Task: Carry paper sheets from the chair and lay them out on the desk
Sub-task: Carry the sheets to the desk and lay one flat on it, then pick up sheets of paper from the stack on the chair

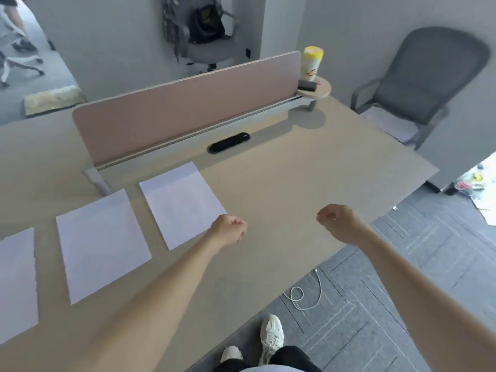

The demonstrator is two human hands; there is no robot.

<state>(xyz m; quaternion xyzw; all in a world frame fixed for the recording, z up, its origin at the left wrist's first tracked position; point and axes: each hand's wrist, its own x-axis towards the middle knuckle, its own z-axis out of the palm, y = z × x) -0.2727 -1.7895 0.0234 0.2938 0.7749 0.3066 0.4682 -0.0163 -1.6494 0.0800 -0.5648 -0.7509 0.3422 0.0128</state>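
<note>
Three white paper sheets lie flat in a row on the beige desk (pixel 295 173): one at the left edge (pixel 16 283), one in the middle (pixel 102 245), one further right (pixel 182 202). A stack of paper sheets (pixel 389 122) rests on the seat of the grey chair (pixel 429 73) beyond the desk's far right corner. My left hand (pixel 228 230) hovers over the desk by the rightmost sheet's corner, fingers curled, holding nothing. My right hand (pixel 336 221) hangs above the desk's right part, fingers also curled and empty.
A pink divider panel (pixel 188 108) runs along the desk's back. A yellow-lidded canister (pixel 311 63) and a dark box stand on a small round shelf (pixel 326 89). A black cable grommet (pixel 228 142) sits in the desk. A white cable (pixel 308 294) lies on the carpet.
</note>
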